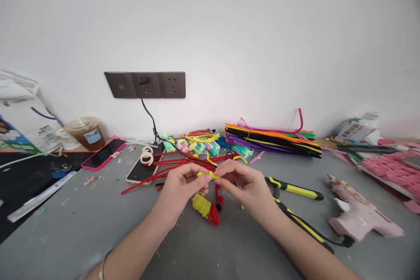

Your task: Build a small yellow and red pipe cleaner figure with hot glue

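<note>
I viewed a plain white wall standing beyond the fingers and a grey table extending below them. A bundle of coloured stems, mainly black, orange and purple, lay beyond and to the right of the fingers. A glue gun lay on its side well to their right. Between the glue gun and the fingers lay yellow-and-black pliers, handles spread and partly covered by the right forearm. I had the left hand and the right hand facing each other above the table, fingertips nearly meeting. A dark phone with a pale rim rested beyond and to the left of the fingers. Red stems crossed it and ran behind the left hand. A yellow-and-red wound piece lay on the table just nearer than the fingers, its red end pointing right and toward the viewer. The smallest item was the yellow strip. It was located between the hands, and I had the thumb and fingers of both hands clamped on it, one hand at each side.
</note>
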Action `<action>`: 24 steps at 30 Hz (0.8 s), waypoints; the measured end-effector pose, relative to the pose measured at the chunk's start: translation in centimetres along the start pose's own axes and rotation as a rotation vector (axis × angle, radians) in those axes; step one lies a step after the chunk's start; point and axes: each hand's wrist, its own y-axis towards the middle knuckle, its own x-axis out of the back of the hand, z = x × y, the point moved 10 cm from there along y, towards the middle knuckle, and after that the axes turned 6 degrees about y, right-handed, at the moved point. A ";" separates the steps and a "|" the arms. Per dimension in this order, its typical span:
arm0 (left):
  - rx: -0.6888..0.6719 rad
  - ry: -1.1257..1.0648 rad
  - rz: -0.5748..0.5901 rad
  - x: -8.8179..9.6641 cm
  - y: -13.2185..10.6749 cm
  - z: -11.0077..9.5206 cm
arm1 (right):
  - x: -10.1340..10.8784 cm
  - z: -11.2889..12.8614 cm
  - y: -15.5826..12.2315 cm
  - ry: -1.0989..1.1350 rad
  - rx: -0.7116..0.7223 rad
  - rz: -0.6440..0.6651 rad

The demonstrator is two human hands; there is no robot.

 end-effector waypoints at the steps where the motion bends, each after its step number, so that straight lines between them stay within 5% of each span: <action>1: -0.006 0.022 -0.003 0.1 0.0 -0.1 | -0.2 -0.3 0.0 0.009 -0.025 0.021; 8: -0.054 0.204 0.044 -0.1 0.0 -0.7 | -0.7 -2.1 0.0 0.053 -0.213 0.077; 14: -0.032 0.092 0.048 -0.2 0.2 0.1 | -1.6 -3.6 -0.5 0.250 -0.393 0.137; 24: -0.078 0.098 0.102 -0.6 0.2 -0.6 | -2.3 -3.2 -0.7 0.383 -0.402 0.172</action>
